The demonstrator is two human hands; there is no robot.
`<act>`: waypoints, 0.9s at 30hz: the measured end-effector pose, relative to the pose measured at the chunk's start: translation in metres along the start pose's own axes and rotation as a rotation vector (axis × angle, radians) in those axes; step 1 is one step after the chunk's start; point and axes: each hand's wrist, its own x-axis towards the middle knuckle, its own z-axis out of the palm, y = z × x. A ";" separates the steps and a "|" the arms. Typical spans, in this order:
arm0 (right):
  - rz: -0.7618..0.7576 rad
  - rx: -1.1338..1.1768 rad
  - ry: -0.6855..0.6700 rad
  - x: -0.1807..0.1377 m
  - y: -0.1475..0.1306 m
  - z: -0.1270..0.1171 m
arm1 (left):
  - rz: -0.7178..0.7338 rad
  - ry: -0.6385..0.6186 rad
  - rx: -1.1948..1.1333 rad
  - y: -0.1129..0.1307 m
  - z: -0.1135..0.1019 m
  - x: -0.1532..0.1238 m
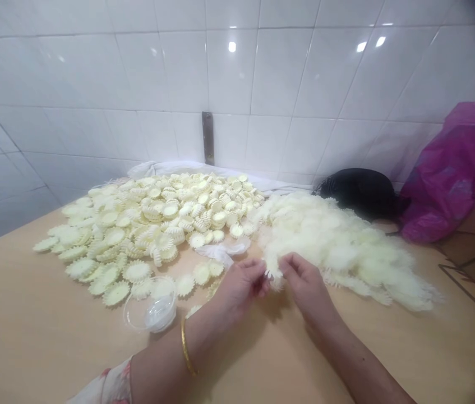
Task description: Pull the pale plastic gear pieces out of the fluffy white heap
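Note:
Between my two hands is a small pale-yellow flower-shaped petal piece [274,267] with a notched edge. My left hand [243,287], with a gold bangle at the wrist, pinches its left side. The fingers of my right hand [304,283] are closed on its right side. Just beyond the hands, to the right, spreads a heap of thin, fluffy pale-yellow petal pieces [330,235]. To the left lies a large pile of cupped, scallop-edged pale-yellow discs [170,210]. A small clear plastic tub [161,314] stands left of my left forearm; its contents are hard to make out.
A crumpled white plastic scrap [222,251] lies between the piles. White cloth [170,166] runs along the tiled wall [229,73]. Farther right are a rounded black object [357,191] and a magenta plastic bag [456,174]. A dark strip [207,137] is against the wall.

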 end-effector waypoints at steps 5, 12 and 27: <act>-0.046 -0.039 0.014 -0.002 -0.004 0.000 | -0.010 0.113 0.124 0.001 -0.001 0.001; -0.052 -0.096 0.033 -0.002 -0.003 0.000 | 0.018 0.123 0.066 0.000 0.000 -0.001; -0.118 -0.261 0.124 -0.006 -0.003 0.006 | -0.009 0.086 0.126 -0.003 0.000 -0.001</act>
